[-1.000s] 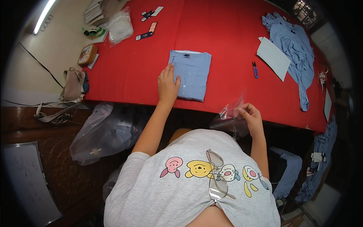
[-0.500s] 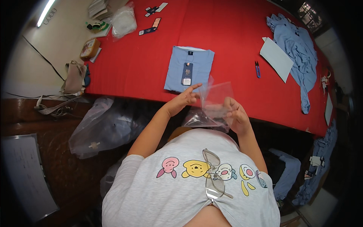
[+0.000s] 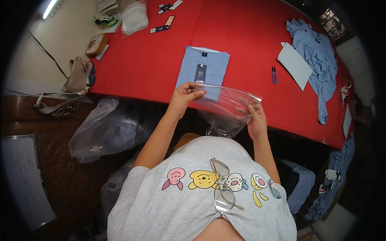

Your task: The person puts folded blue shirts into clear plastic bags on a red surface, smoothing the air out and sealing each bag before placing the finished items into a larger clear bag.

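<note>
A clear plastic bag is stretched between my two hands over the table's near edge, its mouth edge running across the top. My left hand is closed on the bag's left corner, thumb against fingers. At the opposite corner my right hand pinches the plastic, with some of its fingers showing through the film. Just beyond the bag lies a neatly folded light-blue shirt, collar end away from me. A dark hang tag rests on its front; the bag partly covers the shirt's near end.
On the red-covered table, blue thread snips, a pale card sheet and a crumpled blue garment lie right. Loose tags, a plastic bundle and a box sit far left. Plastic sheeting hangs below the edge.
My left hand has moved from open fingers beside the bag to a grip on its corner. The bag has been spread wide and flat between both hands.
</note>
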The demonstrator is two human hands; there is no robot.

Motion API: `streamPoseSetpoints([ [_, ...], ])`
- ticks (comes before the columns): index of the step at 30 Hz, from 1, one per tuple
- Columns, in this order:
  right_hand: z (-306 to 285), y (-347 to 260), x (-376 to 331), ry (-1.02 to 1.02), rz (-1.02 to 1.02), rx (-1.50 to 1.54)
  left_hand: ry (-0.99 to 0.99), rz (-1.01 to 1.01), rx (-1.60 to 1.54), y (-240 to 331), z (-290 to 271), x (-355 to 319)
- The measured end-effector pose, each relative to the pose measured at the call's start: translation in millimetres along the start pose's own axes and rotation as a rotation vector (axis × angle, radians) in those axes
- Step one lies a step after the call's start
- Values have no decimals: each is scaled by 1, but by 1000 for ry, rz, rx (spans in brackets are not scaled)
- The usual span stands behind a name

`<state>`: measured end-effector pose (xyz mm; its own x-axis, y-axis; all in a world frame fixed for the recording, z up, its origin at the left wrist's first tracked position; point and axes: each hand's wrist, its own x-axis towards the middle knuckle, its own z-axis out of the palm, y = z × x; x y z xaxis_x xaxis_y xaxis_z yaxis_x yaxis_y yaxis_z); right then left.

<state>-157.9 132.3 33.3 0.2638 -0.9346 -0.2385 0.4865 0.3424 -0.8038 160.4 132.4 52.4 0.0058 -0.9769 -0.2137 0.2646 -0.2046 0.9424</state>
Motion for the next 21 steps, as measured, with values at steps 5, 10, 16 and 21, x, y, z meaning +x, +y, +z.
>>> streamPoseSetpoints([
  [5,23,-28,13,-31,-7,17,-134,-151,64,11,20,0],
  [10,31,-38,54,74,-215,27,-379,-98,-106,2,33,14],
  [16,21,-22,33,519,-418,-345,-17,14,-544,36,36,10],
  [21,30,9,-2,274,-580,-603,73,61,-598,36,29,8],
])
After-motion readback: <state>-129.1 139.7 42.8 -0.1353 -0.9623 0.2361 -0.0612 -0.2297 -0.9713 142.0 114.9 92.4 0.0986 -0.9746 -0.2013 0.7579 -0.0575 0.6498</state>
